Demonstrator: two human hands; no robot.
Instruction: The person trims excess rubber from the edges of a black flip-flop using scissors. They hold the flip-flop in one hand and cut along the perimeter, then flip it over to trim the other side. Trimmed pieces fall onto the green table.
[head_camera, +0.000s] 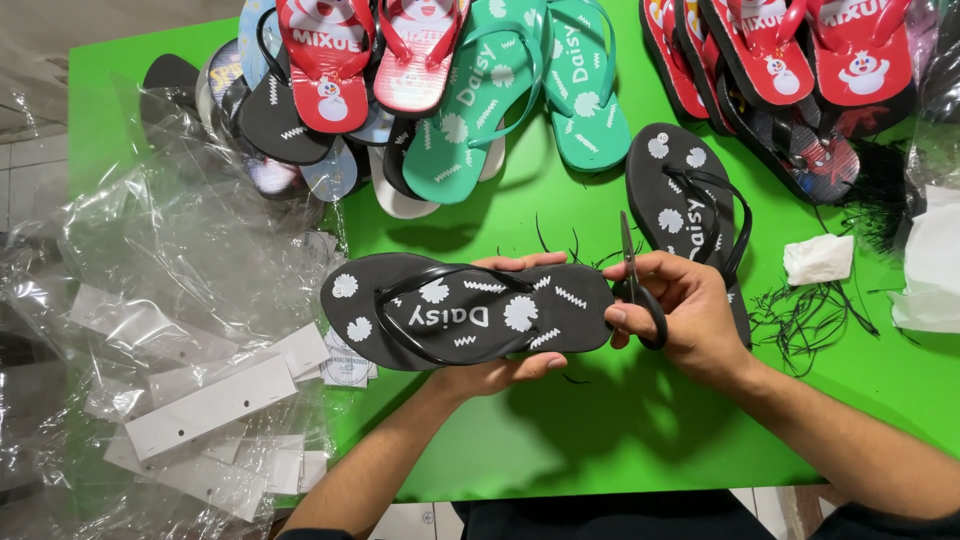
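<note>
a person's left hand (500, 370) cradles a black flip-flop (465, 310) from beneath, fingers curled up over its far edge and thumb pressed to the near edge, so the sandal hangs sole-side up and lengthwise across the middle of a green table (600, 430). the flip-flop carries white flower and dash marks and a black strap, its toe end pointing left and its heel end to the right. at that heel end the right hand (685, 315) grips a pair of black-handled scissors (632, 285), fingers through the loops, blades raised upright and nearly closed, just beside the heel and touching or almost touching it; which cannot be told. the matching black flip-flop (685, 205) lies flat on the table just beyond the right hand. farther back sit two teal flip-flops (520, 90), a heap of red flip-flops (340, 60) with cartoon prints on the left over darker ones, and another red pile (800, 50) on the right. loose black threads (810, 315) are scattered on the table to the right of the scissors hand, near a crumpled white tissue (818, 258). clear plastic bags (170, 280) and white card strips (210, 405) spread over the table's left edge, well apart from both hands.
</note>
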